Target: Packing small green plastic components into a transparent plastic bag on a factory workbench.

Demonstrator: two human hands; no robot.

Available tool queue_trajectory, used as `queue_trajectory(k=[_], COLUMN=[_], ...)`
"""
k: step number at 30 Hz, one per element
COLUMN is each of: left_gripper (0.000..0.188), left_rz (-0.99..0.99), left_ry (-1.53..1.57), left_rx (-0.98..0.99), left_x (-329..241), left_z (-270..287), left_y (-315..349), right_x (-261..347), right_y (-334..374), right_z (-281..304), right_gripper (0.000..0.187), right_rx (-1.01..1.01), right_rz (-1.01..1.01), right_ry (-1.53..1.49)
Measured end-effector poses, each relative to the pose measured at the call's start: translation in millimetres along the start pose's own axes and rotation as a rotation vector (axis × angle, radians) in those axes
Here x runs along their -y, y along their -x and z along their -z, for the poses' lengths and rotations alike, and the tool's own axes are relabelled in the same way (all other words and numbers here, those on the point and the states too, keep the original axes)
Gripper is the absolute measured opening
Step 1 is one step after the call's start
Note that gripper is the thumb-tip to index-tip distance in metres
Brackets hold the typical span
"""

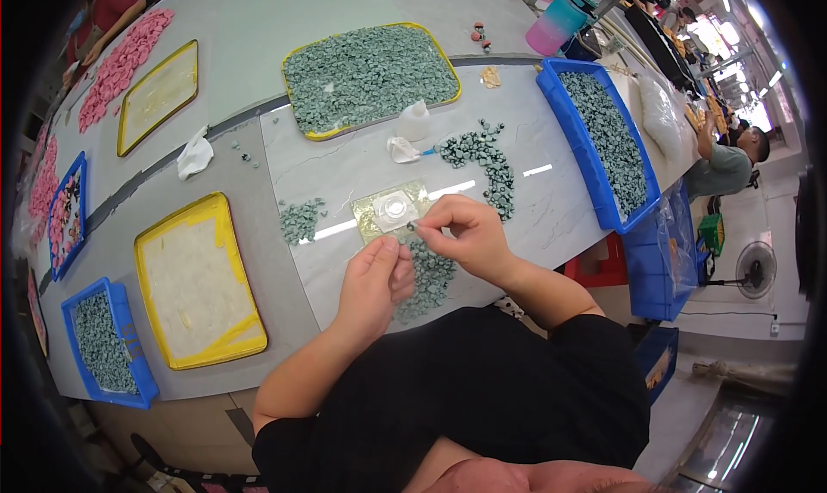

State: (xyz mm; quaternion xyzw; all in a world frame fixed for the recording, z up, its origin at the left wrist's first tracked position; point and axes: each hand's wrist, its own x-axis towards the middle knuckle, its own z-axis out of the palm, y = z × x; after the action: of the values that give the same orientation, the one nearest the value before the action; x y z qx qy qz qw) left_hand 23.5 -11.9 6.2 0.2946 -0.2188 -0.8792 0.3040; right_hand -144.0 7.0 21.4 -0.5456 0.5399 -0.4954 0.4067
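My right hand (pixel 469 234) pinches a small dark green piece (pixel 411 227) between thumb and fingertips. Close by on the left, my left hand (pixel 376 279) is closed with its fingers curled, and whatever it may hold is too small to make out. Just beyond both hands lies a yellowish square pad (pixel 369 214) with a clear round dish (pixel 395 209) on it. A pile of small green pieces (pixel 428 282) spreads between my forearms, partly covered by my hands. To the left is a smaller green heap (pixel 301 221); darker shiny pieces (pixel 491 161) form a curved row behind my right hand.
A yellow-rimmed tray (pixel 459 86) full of green pieces sits at the back, near a white squeeze bottle (pixel 414 121). Blue bins (pixel 593 152) of green pieces stand right and far left. A yellow tray (pixel 257 338) lies left. Other people work beyond the table.
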Motion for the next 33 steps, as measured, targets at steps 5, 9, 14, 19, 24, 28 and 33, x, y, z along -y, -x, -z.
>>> queue_trajectory(k=[5,9,14,19,24,28,33], left_gripper=[0.022,0.022,0.022,0.022,0.022,0.021,0.02], left_rz=[0.061,0.075,0.046,-0.07,-0.124,-0.179,-0.316], left_ry=[0.109,0.114,0.1,-0.015,-0.085,-0.185,-0.45], left_rx=[0.074,0.074,0.107,0.144,0.17,0.149,0.034], left_x=[-1,0,2,7,10,9,8], left_z=[0,-1,0,-1,-4,-4,1], left_y=[1,2,3,5,7,11,13], right_x=[-4,-6,-6,-8,-9,-12,-7], right_y=[4,4,4,7,10,9,8], right_z=[-3,-3,-3,-6,-6,-1,-3], right_gripper=[0.016,0.02,0.02,0.017,0.016,0.019,0.023], right_rx=[-0.021,-0.005,0.016,-0.006,-0.003,0.075,0.077], right_rz=[0.409,0.604,0.727,0.691,0.652,0.55,0.502], right_ry=[0.302,0.379,0.477,0.314,0.214,0.105,0.157])
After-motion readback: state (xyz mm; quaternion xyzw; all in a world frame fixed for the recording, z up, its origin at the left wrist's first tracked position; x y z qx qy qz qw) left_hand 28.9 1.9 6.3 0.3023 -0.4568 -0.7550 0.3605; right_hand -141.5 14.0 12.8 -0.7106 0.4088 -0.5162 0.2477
